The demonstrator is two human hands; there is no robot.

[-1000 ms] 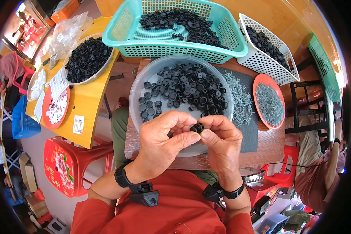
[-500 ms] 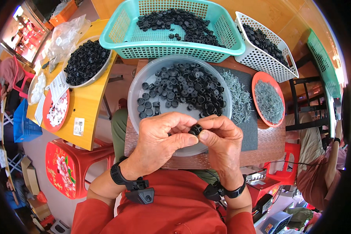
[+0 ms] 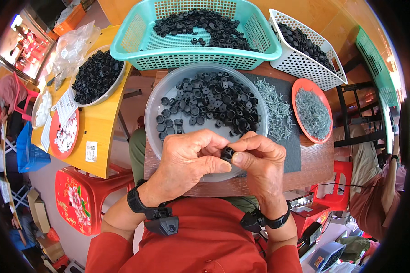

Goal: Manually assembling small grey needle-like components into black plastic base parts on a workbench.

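Over the near edge of the round clear basin (image 3: 149,118), a small black round plastic part (image 3: 227,153) is held between my two hands. My right hand (image 3: 262,164) pinches it with thumb and forefinger. The curled fingertips of my left hand (image 3: 191,157) close on its other side, the thumb lying just below. My fingers cover much of the part, so its detail is hard to make out. Inside the basin is a heap of similar black round parts (image 3: 214,98), most of them on the far and right side.
Behind the basin stands a turquoise basket (image 3: 196,60) of black parts, beside a white basket (image 3: 296,68). Screws (image 3: 275,109) lie on a dark mat, and more fill a red plate (image 3: 297,107). At left, a yellow table (image 3: 102,132) bears another basin; a red stool (image 3: 73,200) stands below.
The black part has turned slightly between my fingers, and my left thumb has slid a little lower from it. The whole view has shifted slightly.
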